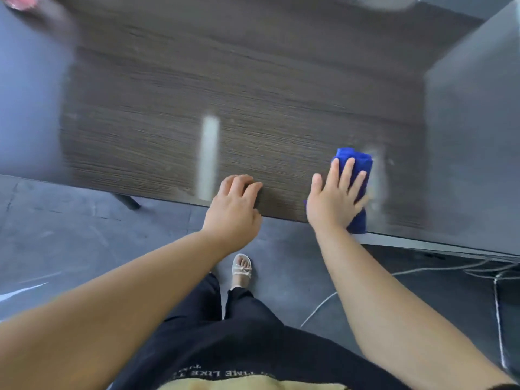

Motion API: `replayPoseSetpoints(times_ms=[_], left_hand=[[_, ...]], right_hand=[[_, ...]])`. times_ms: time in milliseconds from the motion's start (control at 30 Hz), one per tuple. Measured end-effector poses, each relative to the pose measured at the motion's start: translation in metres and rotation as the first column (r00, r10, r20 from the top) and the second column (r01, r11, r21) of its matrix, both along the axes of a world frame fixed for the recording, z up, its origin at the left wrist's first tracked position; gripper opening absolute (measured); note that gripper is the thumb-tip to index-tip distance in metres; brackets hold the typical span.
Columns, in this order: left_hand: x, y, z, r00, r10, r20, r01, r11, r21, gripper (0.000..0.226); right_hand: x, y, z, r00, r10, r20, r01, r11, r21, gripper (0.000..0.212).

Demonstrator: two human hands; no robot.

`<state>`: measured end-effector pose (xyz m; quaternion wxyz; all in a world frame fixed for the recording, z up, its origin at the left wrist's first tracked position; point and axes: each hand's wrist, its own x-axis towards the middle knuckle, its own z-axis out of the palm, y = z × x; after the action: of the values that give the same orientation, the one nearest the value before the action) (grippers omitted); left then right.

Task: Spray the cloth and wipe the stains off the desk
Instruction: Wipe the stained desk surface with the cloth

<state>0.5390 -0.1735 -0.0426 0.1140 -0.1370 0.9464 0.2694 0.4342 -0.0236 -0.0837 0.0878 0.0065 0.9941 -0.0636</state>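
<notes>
Head view, motion-blurred. The dark wood-grain desk (225, 94) filled the upper frame, with its near edge running across the middle. The blue cloth (356, 161) lay folded on the desk at the near right, close to the edge. The right hand (336, 198) lay flat on top of it, fingers (334, 170) straight and spread, pressing down rather than curling round it. The cloth sat under the palm and fingers. Its far end stuck out past the fingertips, blue showed in the gaps between the fingers, and its near end poked out below the heel of the hand at the desk edge. A hazy smear (377, 178) ran just right of the cloth; I couldn't tell whether it was wet film or glare. The left hand (233, 212) rested on the near edge left of the right hand, apart from the cloth. Its fingers were loosely bent with the tips on the desktop, thumb at the edge, holding nothing. A pale streak (208, 159) stood on the desk just far-left of that hand, and whether it was a stain or a reflection I couldn't tell. A grey panel (472, 136) bounded the desk on the right. A blurred red object (21, 1) sat at the far left corner, too smeared to identify. On the floor (70, 249) below were a sandalled foot (242, 270), black trousers (239, 319) and cables (450, 270) at near right.
</notes>
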Motion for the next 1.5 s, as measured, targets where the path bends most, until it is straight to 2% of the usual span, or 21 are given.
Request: replayPoseSetpoints(times_ms=[67, 133, 200, 267, 367, 467, 500, 567, 633, 700, 767, 867, 933, 967, 1067, 1167, 1233, 1333, 1400, 1433, 1500], left_hand=[[-0.009, 0.009, 0.004, 1.0, 0.01, 0.017, -0.01, 1.0, 0.002, 0.064], [-0.015, 0.015, 0.005, 1.0, 0.013, 0.009, -0.013, 1.0, -0.004, 0.067], [-0.018, 0.019, 0.003, 1.0, -0.012, 0.021, 0.012, 0.999, -0.03, 0.063], [-0.022, 0.024, -0.001, 0.997, -0.054, 0.054, 0.057, 0.996, -0.069, 0.054], [-0.03, 0.037, -0.006, 0.985, -0.12, 0.121, 0.133, 0.985, -0.112, 0.054], [-0.041, 0.049, -0.005, 0.982, -0.135, 0.13, 0.152, 0.98, -0.129, 0.055], [-0.043, 0.051, -0.005, 0.983, -0.128, 0.13, 0.145, 0.981, -0.13, 0.055], [-0.05, 0.055, -0.003, 0.985, -0.112, 0.13, 0.129, 0.982, -0.138, 0.054], [-0.055, 0.055, -0.001, 0.987, -0.104, 0.126, 0.121, 0.983, -0.139, 0.054], [-0.061, 0.05, 0.001, 0.985, -0.104, 0.135, 0.123, 0.982, -0.142, 0.053], [-0.068, 0.042, 0.002, 0.982, -0.101, 0.16, 0.127, 0.979, -0.161, 0.053], [-0.075, 0.03, 0.005, 0.979, -0.083, 0.186, 0.117, 0.976, -0.182, 0.051], [-0.079, 0.023, 0.007, 0.979, -0.091, 0.18, 0.125, 0.975, -0.186, 0.05], [-0.081, 0.021, 0.008, 0.981, -0.099, 0.167, 0.13, 0.975, -0.182, 0.049], [-0.088, 0.008, 0.011, 0.99, -0.061, 0.129, 0.073, 0.993, -0.091, 0.046], [-0.089, -0.006, 0.012, 0.994, 0.006, 0.112, -0.004, 1.0, -0.015, 0.044], [-0.09, -0.015, 0.011, 0.991, -0.041, 0.13, 0.047, 0.998, -0.043, 0.044], [-0.096, -0.017, 0.009, 0.98, -0.103, 0.17, 0.117, 0.99, -0.074, 0.045], [-0.103, -0.012, 0.01, 0.979, -0.11, 0.169, 0.124, 0.99, -0.072, 0.045], [-0.107, -0.008, 0.011, 0.98, -0.107, 0.168, 0.119, 0.991, -0.062, 0.045], [-0.114, 0.0, 0.011, 0.983, -0.097, 0.153, 0.105, 0.993, -0.048, 0.045]], right_hand=[[0.024, -0.022, -0.005, 0.975, 0.207, -0.079, -0.21, 0.977, -0.037, 0.055], [0.041, -0.003, -0.007, 0.786, 0.612, -0.088, -0.614, 0.789, 0.003, 0.053], [0.024, 0.046, -0.008, 0.619, 0.785, -0.03, -0.784, 0.62, 0.032, 0.051], [-0.004, 0.098, -0.006, 0.713, 0.7, -0.037, -0.697, 0.714, 0.061, 0.052], [-0.046, 0.144, 0.003, 0.967, 0.252, 0.028, -0.253, 0.965, 0.064, 0.054], [-0.051, 0.111, 0.005, 0.989, -0.146, 0.025, 0.145, 0.988, 0.052, 0.054], [-0.041, 0.088, 0.004, 0.989, -0.146, 0.027, 0.145, 0.988, 0.05, 0.056], [-0.012, 0.056, -0.003, 0.993, 0.121, -0.017, -0.121, 0.993, 0.013, 0.059], [0.009, 0.061, -0.004, 0.838, 0.544, -0.04, -0.544, 0.839, -0.003, 0.058], [-0.011, 0.097, -0.004, 0.648, 0.761, -0.041, -0.76, 0.649, 0.026, 0.052], [-0.041, 0.13, -0.005, 0.714, 0.7, -0.031, -0.698, 0.714, 0.058, 0.055], [-0.079, 0.127, -0.002, 0.985, 0.174, 0.012, -0.174, 0.985, 0.019, 0.061], [-0.084, 0.083, 0.0, 0.989, -0.143, 0.024, 0.143, 0.99, 0.019, 0.057], [-0.079, 0.056, 0.001, 0.985, -0.172, 0.025, 0.172, 0.985, 0.014, 0.058], [-0.045, -0.01, -0.004, 0.979, 0.204, -0.007, -0.204, 0.979, -0.024, 0.059], [-0.044, 0.001, -0.001, 0.759, 0.65, -0.042, -0.651, 0.759, -0.008, 0.056], [-0.082, 0.035, -0.006, 0.66, 0.751, -0.026, -0.748, 0.66, 0.074, 0.054], [-0.135, 0.052, -0.001, 0.933, 0.359, -0.009, -0.359, 0.933, 0.017, 0.057], [-0.139, 0.02, 0.001, 1.0, -0.009, 0.013, 0.01, 1.0, -0.002, 0.053], [-0.13, -0.001, 0.002, 0.997, -0.067, 0.03, 0.067, 0.998, 0.009, 0.055], [-0.107, -0.031, -0.001, 0.994, 0.11, -0.001, -0.11, 0.993, -0.029, 0.057]])
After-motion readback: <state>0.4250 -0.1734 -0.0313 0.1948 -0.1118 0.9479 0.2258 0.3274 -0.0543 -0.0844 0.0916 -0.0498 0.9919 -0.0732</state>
